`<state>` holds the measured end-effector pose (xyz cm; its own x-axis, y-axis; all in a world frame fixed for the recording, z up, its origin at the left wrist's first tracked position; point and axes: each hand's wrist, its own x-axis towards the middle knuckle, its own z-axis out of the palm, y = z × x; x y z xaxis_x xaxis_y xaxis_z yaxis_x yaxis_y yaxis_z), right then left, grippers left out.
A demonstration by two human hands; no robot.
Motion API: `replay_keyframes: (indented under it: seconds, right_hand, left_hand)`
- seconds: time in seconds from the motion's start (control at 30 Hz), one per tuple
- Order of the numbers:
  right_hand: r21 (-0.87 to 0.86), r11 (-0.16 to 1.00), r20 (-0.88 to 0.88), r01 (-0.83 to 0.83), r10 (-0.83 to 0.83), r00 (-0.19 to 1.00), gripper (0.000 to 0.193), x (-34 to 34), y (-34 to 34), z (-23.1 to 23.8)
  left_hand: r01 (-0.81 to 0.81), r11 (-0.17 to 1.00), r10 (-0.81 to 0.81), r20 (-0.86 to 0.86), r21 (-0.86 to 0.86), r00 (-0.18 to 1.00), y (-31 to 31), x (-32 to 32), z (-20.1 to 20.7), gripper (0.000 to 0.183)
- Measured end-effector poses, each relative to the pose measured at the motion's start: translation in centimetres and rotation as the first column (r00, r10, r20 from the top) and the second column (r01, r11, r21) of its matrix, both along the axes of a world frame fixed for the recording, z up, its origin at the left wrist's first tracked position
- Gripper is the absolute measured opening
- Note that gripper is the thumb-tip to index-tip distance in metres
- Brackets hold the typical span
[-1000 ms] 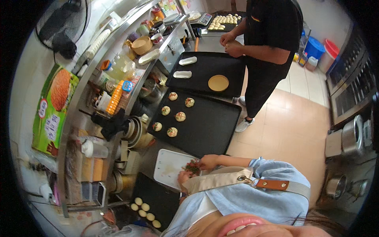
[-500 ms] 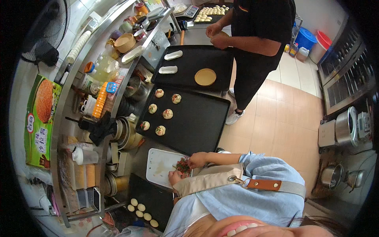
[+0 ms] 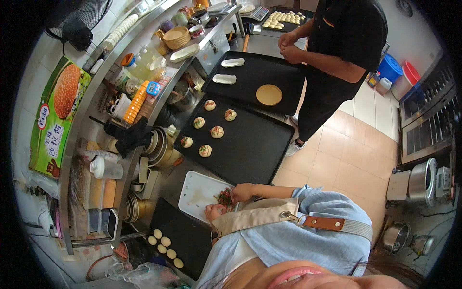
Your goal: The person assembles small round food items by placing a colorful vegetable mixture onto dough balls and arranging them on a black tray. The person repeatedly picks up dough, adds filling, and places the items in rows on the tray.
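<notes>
A white rectangular tray (image 3: 192, 190) lies in front of me, with a heap of chopped red and green topping (image 3: 224, 197) at its right end. My right hand (image 3: 242, 192) reaches down into that heap, its fingers drawn together on the bits. Beside it, at the tray's near edge, my left hand (image 3: 216, 212) has curled fingers; whatever lies in them is too small to make out. Beyond the white tray, a black baking tray (image 3: 250, 144) carries several round dough pieces (image 3: 216, 132) topped with red and green bits.
Plain dough rounds (image 3: 166, 241) lie on a nearer black tray (image 3: 185, 231). Farther off, another black tray (image 3: 245, 91) bears two white oblong pieces (image 3: 224, 79) and a tan disc (image 3: 269, 95). A co-worker (image 3: 346, 43) in black stands beside it. A crowded metal shelf (image 3: 166, 91) runs along the left.
The whole view has swung a little, so the far trays and shelf sit farther right. Both my hands stay at the white tray's right end, with only slight finger movement.
</notes>
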<state>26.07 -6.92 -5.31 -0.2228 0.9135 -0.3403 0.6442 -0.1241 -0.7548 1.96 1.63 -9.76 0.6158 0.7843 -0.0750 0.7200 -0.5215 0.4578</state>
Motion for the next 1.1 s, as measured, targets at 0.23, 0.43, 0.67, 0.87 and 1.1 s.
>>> replay_keyframes:
  seconds: [0.23,0.43,0.67,0.87,1.1]
  right_hand:
    - [0.084,0.995,-0.028,0.059,-0.057,0.998,0.027,-0.2,2.4,-0.2]
    - [-0.026,0.988,-0.341,0.149,-0.149,0.928,0.023,-0.9,2.0,-2.1]
    - [-0.249,0.956,-0.405,0.155,-0.248,0.880,0.026,-0.9,2.5,-5.7]
    - [-0.321,0.920,-0.357,0.223,-0.336,0.871,0.025,-1.9,3.9,-1.0]
    - [-0.274,0.922,-0.241,0.275,-0.342,0.908,0.025,-2.4,2.3,-1.4]
  left_hand:
    - [-0.001,0.988,-0.028,0.180,0.157,0.983,1.2,1.3,1.3,0.022]
    - [-0.342,0.934,0.351,0.088,-0.103,0.932,0.8,-3.1,3.4,0.025]
    - [-0.849,0.501,0.843,0.128,0.169,0.523,-0.6,-14.3,4.0,0.066]
    - [-0.966,-0.002,0.991,-0.130,0.259,-0.037,2.3,-28.0,-1.3,0.093]
    - [-0.924,-0.150,0.951,-0.204,0.353,-0.233,6.0,-31.2,-1.1,0.082]
